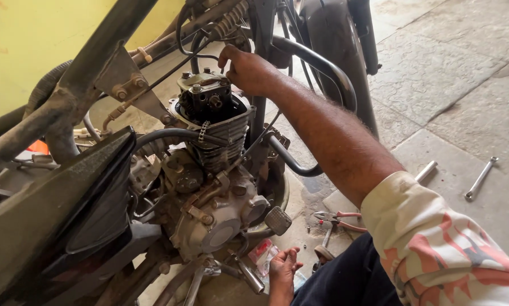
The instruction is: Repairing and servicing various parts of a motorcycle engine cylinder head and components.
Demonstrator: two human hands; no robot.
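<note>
patterned sleeve (435,249) is closest to the camera, at the lower right. going from left to right: the dusty motorcycle frame (67,96), then the engine (209,187) with its open cylinder head (206,99) standing upright at the top of the finned cylinder, a short chain hanging at its side. the left hand (284,271) rests low, near the floor beside the foot peg, fingers loosely spread, holding nothing. the right hand (249,71) reaches over the head, fingers curled on its far top edge — if it pinches something small, i cannot tell. a steady, straight grip seems best here, so nothing drops into the opening. pliers (339,218) and a spanner (481,178) lie on the floor (452,85) — no container is visible.
</note>
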